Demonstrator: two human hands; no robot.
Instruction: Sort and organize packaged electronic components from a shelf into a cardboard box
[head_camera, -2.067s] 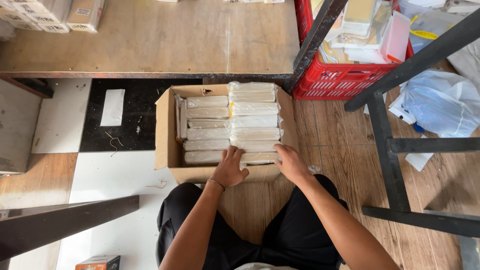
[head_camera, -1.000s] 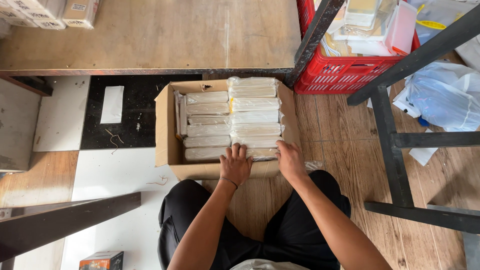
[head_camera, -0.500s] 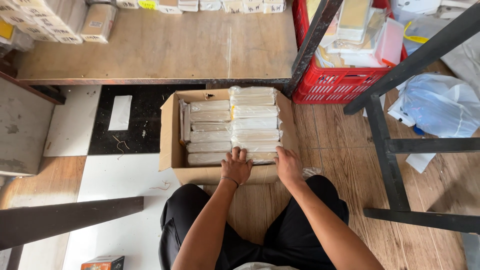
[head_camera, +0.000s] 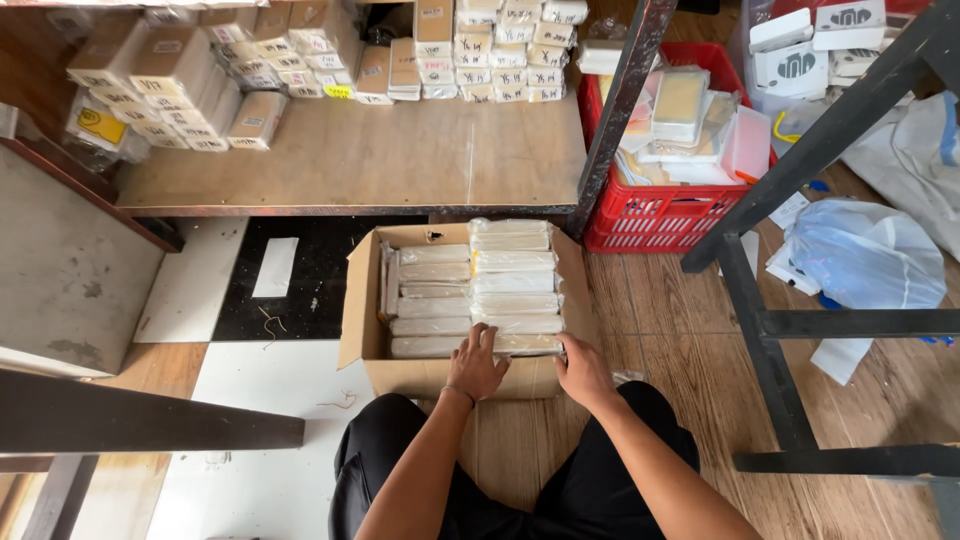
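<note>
An open cardboard box (head_camera: 362, 330) stands on the floor in front of my knees, packed with two rows of flat packages wrapped in clear plastic (head_camera: 515, 282). My left hand (head_camera: 477, 365) lies on the nearest packages at the box's front edge, fingers spread. Next to it, my right hand (head_camera: 582, 368) rests against the front right corner of the box, beside the lowest package of the right row. Neither hand visibly grips anything.
A low wooden shelf (head_camera: 380, 160) behind the box carries several stacked small boxes (head_camera: 250, 60). A red plastic crate (head_camera: 660, 215) with packages stands at right of it. Black metal frame legs (head_camera: 770, 340) and plastic bags (head_camera: 865, 255) are at the right.
The view has tilted up, showing more of the shelf and its stacked boxes. My hands have stayed at the box's front edge, shifting only slightly.
</note>
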